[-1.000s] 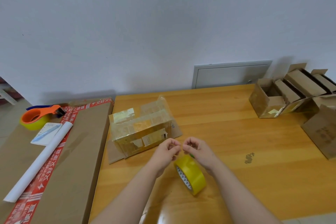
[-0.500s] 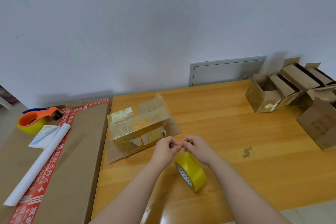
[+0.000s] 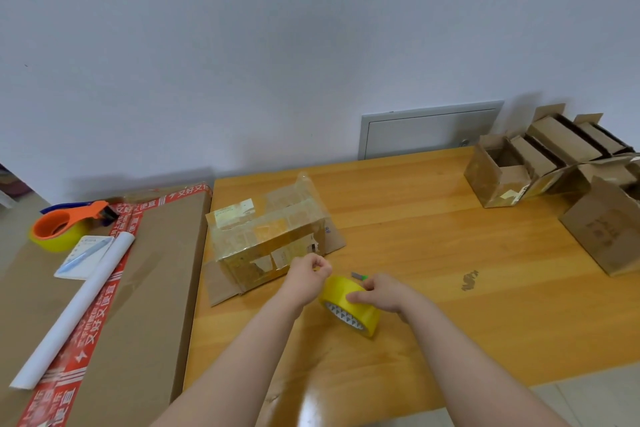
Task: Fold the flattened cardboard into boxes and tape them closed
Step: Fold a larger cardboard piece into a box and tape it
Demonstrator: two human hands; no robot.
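- Fingers (image 3: 372, 284) of the right hand (image 3: 382, 292) grasp the yellow tape roll (image 3: 351, 310), which is tilted on edge just in front of the taped cardboard box (image 3: 266, 239).
- Left hand (image 3: 306, 276), at the box's near right corner: fingertips pinched together, contents indiscernible.

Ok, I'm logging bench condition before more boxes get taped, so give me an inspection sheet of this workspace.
Surface: wooden table, one dark mark.
Job's things: taped box behind the hands; yellow tape roll in hand; open boxes far right.
Clutter: orange tape dispenser, white paper roll and pen pack on a large carton, left; small green-tipped item beside the roll.
Grippers: right hand grips the roll; left hand curled at its top edge, tape end not discernible.
Cables: nothing seen.
Surroundings: white wall, grey access panel.
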